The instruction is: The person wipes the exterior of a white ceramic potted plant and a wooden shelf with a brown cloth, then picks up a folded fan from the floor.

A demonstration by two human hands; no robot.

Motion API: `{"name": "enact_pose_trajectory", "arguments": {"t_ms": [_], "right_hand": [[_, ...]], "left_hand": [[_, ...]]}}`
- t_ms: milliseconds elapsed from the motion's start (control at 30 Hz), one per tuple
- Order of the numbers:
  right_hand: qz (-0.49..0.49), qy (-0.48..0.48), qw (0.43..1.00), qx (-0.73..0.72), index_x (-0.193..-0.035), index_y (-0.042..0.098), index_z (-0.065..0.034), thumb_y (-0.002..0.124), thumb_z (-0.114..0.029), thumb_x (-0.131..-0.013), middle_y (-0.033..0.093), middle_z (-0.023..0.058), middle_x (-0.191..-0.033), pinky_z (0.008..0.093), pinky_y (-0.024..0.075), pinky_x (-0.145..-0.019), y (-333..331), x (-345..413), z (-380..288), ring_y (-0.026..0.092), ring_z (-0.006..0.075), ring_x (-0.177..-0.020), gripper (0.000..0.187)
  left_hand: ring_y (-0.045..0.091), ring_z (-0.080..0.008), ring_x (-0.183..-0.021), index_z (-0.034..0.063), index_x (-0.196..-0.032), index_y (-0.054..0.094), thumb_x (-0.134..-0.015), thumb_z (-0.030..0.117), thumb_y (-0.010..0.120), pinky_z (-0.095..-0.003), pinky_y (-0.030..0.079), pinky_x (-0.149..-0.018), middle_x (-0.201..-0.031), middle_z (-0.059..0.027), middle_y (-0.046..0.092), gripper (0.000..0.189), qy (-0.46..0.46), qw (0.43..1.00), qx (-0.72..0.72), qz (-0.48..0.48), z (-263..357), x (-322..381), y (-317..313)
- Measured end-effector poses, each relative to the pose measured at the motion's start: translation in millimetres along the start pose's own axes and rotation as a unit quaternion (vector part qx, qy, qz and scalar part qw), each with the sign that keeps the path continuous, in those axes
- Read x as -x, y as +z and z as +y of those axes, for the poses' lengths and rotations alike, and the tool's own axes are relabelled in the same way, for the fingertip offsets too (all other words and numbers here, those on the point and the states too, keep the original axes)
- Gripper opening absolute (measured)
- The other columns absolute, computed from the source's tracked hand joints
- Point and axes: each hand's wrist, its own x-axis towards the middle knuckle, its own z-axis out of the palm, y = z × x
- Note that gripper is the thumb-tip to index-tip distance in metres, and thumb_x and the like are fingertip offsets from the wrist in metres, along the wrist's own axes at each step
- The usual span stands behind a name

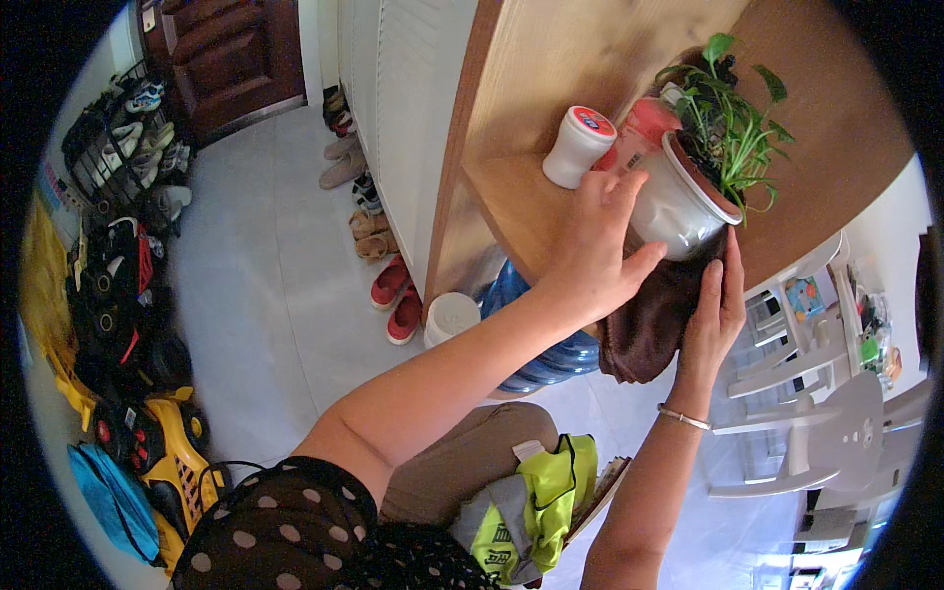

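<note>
A white glazed pot (682, 203) with a green leafy plant (726, 133) sits tilted in view on a wooden shelf (509, 195). My left hand (601, 247) is at the pot's near left side, thumb and fingers spread; whether it touches the pot is unclear. Below the pot's rim, my right hand (715, 302) has its fingertips against the pot's lower right side and a dark brown cloth (645, 324), which hangs under the pot. A white container with a red lid (579, 147) stands left of the pot, beside a pinkish-red translucent container (645, 129).
Under the shelf are a blue ribbed water bottle (553, 365) and a white round tub (452, 317). Shoes (405, 313) line the cabinet (391, 110). A yellow-green vest (546, 494) lies by my lap. White chairs (804, 428) stand at right, a yellow toy vehicle (177, 457) at left.
</note>
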Motion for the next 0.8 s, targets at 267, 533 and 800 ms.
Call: {"name": "enact_pose_trajectory", "arguments": {"t_ms": [267,533,800], "right_hand": [[-0.036,0.097,0.988,0.119,-0.118,0.060,0.0034,0.046,-0.025,-0.101,0.066,0.0237,-0.107,0.0381,0.0463,-0.089,-2.0,-13.4,22.4,0.062,0.0313,-0.098,0.036],[0.002,0.073,0.996,0.051,-0.123,0.060,0.0024,0.049,-0.021,-0.100,0.064,0.0218,-0.117,0.0370,0.0424,-0.099,-3.0,-6.0,15.3,0.059,0.0302,-0.112,0.035],[-0.003,0.006,1.000,-0.008,-0.135,0.053,0.0008,0.049,-0.015,-0.100,0.059,0.0162,-0.130,0.0346,0.0372,-0.107,-6.9,1.3,3.9,0.054,0.0255,-0.123,0.038]], "left_hand": [[0.045,-0.0388,-0.125,0.0003,-0.137,0.041,-0.082,0.018,0.074,-0.0441,0.036,-0.108,-0.133,-0.0236,0.047,0.066,-0.004,1.000,0.020,-0.011,-2.6,1.3,2.7],[0.047,-0.0389,-0.128,-0.0060,-0.145,0.029,-0.082,0.020,0.074,-0.0416,0.040,-0.106,-0.140,-0.0277,0.044,0.082,-0.042,0.997,0.001,-0.063,-1.6,0.4,5.2],[0.049,-0.0291,-0.126,0.0002,-0.148,0.025,-0.085,0.012,0.071,-0.0388,0.041,-0.103,-0.139,-0.0206,0.046,0.079,-0.107,0.986,0.056,-0.114,-3.1,1.5,-2.0]]}}
